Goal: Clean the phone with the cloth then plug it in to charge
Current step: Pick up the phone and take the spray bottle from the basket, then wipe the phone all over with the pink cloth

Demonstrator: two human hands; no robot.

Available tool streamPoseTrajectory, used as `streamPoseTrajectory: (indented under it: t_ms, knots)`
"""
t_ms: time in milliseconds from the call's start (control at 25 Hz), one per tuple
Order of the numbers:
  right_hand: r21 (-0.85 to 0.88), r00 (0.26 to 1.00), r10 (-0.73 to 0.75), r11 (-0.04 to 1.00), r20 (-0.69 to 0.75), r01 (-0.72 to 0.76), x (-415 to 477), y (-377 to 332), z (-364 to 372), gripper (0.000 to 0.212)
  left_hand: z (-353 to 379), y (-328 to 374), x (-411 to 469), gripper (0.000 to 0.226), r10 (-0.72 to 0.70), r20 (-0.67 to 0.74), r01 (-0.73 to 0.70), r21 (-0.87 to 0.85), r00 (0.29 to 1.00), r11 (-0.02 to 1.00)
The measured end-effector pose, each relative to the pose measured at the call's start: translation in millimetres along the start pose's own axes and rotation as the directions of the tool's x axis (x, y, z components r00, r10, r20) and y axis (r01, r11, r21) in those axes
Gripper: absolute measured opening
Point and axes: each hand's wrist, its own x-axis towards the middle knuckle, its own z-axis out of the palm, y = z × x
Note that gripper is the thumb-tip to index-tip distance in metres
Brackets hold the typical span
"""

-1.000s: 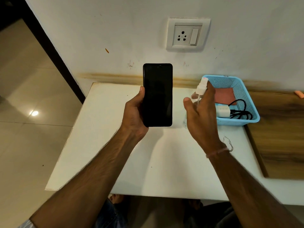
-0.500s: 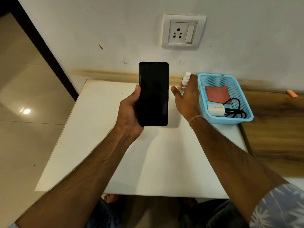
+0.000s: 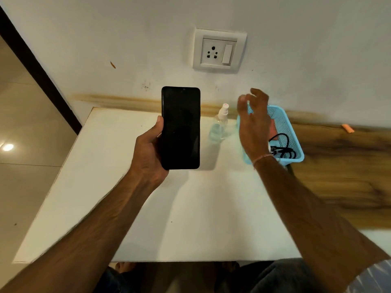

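Observation:
My left hand [image 3: 149, 151] holds a black phone [image 3: 181, 127] upright above the white table [image 3: 148, 208], its dark screen facing me. My right hand [image 3: 254, 123] hovers with fingers apart and nothing in it over the left side of a blue basket [image 3: 294, 132]. A reddish cloth [image 3: 274, 129] lies in the basket, mostly hidden behind that hand, along with a black charger cable [image 3: 283, 148]. A clear spray bottle [image 3: 219, 125] with a white nozzle stands on the table between the phone and the basket.
A white wall socket with a switch [image 3: 219, 50] sits on the wall above the table. A wooden surface [image 3: 347, 170] adjoins the table on the right. Tiled floor lies to the left. My knees show below the table's front edge.
My right hand has set the spray bottle down on the table, let go of it and moved right over the basket. The left hand still holds the phone upright.

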Motion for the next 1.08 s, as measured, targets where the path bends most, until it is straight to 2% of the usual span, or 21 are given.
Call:
streamPoseTrajectory:
  t_ms: [80,120,200,240,280,400,600,760,1000,1080]
  knots:
    - [-0.209,0.988,0.069,0.973,-0.139,-0.097,36.2,15.7,-24.8,0.031,0.4,0.1,-0.6,0.036,-0.009,0.012,0.009,-0.008,1.0,1.0]
    - [-0.362,0.981,0.141,0.915,-0.133,-0.18,52.3,25.3,-35.5,0.029,1.0,0.6,-0.9,0.036,-0.011,0.017,0.011,-0.006,1.0,1.0]
    - [-0.65,0.944,0.33,0.718,0.004,-0.249,70.3,43.0,-46.7,0.032,1.6,2.1,-1.7,0.035,-0.015,0.019,0.015,0.002,1.0,1.0]
    - [-0.728,0.911,0.402,0.651,0.091,-0.214,72.8,48.5,-47.6,0.033,1.3,2.8,-1.6,0.035,-0.017,0.017,0.017,0.005,1.0,1.0]
    - [-0.763,0.88,0.443,0.625,0.171,-0.166,71.7,52.1,-46.0,0.03,0.8,3.2,-1.6,0.035,-0.019,0.018,0.019,0.006,1.0,1.0]
    - [-0.816,0.851,0.43,0.578,0.301,-0.003,70.3,63.6,-34.2,0.029,-0.6,3.2,-0.2,0.035,-0.019,0.018,0.019,-0.002,1.0,1.0]
    - [-0.832,0.875,0.401,0.555,0.271,0.003,71.6,68.2,-29.0,0.034,0.0,3.5,1.0,0.034,-0.02,0.005,0.02,-0.002,1.0,1.0]
    - [-0.853,0.892,0.323,0.508,0.315,0.118,69.5,69.4,-30.7,0.035,1.6,2.9,0.0,0.036,-0.011,0.002,0.011,0.007,1.0,1.0]
    - [-0.884,0.961,0.19,0.458,0.202,0.095,71.7,56.1,-55.4,0.037,3.0,4.4,-1.4,0.036,-0.009,-0.004,0.009,0.007,1.0,1.0]
    - [-0.835,0.976,0.135,0.545,0.173,0.072,66.6,46.5,-69.4,0.042,3.0,4.9,-1.6,0.036,-0.007,-0.001,0.007,0.007,1.0,1.0]
